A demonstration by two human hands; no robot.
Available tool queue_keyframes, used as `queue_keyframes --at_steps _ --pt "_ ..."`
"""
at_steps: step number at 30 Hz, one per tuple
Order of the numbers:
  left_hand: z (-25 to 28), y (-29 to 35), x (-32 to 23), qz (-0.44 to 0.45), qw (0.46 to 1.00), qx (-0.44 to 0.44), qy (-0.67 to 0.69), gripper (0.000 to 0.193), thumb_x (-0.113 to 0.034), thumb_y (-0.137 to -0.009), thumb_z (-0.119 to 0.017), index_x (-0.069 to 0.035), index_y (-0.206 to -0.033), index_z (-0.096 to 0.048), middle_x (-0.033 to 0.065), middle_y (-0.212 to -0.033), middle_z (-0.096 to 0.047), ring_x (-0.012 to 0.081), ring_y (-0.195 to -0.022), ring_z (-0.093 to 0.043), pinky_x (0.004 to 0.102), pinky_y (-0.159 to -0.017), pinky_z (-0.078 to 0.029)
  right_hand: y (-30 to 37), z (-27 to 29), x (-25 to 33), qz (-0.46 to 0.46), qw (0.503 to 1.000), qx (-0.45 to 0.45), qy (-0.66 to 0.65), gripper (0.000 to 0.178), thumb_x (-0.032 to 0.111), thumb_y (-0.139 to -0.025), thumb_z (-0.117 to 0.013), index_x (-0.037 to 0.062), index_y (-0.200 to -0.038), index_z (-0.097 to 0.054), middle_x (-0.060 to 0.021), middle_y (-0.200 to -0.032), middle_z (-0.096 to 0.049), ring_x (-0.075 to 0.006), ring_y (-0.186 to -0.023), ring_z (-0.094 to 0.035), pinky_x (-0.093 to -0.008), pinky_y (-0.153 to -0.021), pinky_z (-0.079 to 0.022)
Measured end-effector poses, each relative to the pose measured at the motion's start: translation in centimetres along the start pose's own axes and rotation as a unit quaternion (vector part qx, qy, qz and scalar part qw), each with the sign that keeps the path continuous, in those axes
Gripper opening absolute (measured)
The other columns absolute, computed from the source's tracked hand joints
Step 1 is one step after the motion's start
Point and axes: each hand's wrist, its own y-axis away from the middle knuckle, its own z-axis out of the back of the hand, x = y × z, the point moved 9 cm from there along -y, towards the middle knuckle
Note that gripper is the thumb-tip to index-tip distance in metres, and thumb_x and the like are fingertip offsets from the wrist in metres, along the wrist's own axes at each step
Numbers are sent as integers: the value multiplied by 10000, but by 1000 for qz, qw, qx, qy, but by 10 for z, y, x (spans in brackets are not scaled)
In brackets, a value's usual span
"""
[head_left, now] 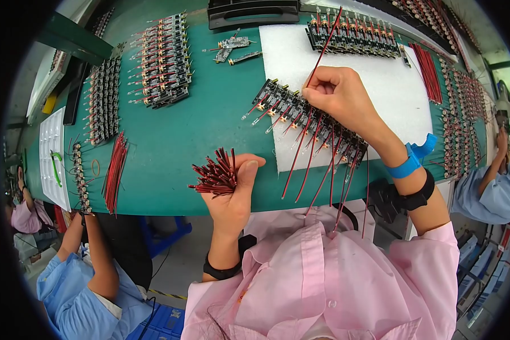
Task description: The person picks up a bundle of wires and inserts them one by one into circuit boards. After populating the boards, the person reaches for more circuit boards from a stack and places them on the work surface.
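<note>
A thick bundle of short red and black wires is gripped in my left hand, cut ends upward, over the near edge of the green bench. My right hand pinches a single red-black wire that slants up and away from the fingertips. Right under that hand lies a slanting row of small black circuit boards, partly on a white foam sheet. Clear LEDs stick out along the row's near side. Several long wires hang from its right part toward me. My fingers hide the wire's lower end.
A second board row stands at the foam's far edge, beside loose red wires. Stacked boards, a few loose boards, a black tray and another wire bundle lie leftward. Co-workers in blue sit either side.
</note>
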Motion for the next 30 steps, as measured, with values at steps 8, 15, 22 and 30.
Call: queue_keyframes --at_steps 8,15,22,30 --pt "1 0 2 3 1000 5 4 188 -141 -776 -515 37 -716 -527 -12 -495 -407 28 -395 -310 171 -365 -221 1 0 4 3 1000 -12 25 136 81 -667 -546 -20 -596 -487 29 -497 -410 -27 -472 -333 -184 -422 -280" --pt "1 0 1 4 1000 4 8 191 -149 -776 -518 31 -715 -531 -19 -486 -398 28 -396 -313 170 -369 -215 1 1 6 9 998 -36 46 125 76 -651 -532 -22 -588 -485 17 -488 -406 -34 -463 -332 -194 -415 -279" --pt "1 0 -1 11 1000 5 8 190 -155 -773 -526 26 -715 -538 -25 -488 -399 25 -399 -312 168 -374 -214 1 0 6 10 998 -39 48 126 76 -648 -534 -22 -586 -484 19 -488 -406 -32 -463 -326 -198 -411 -270" --pt "1 0 0 10 1000 6 19 188 -158 -768 -536 22 -713 -544 -31 -487 -400 21 -405 -309 170 -377 -209 3 0 4 4 998 -42 52 128 78 -650 -539 -23 -591 -485 18 -497 -414 -30 -472 -332 -193 -421 -275"
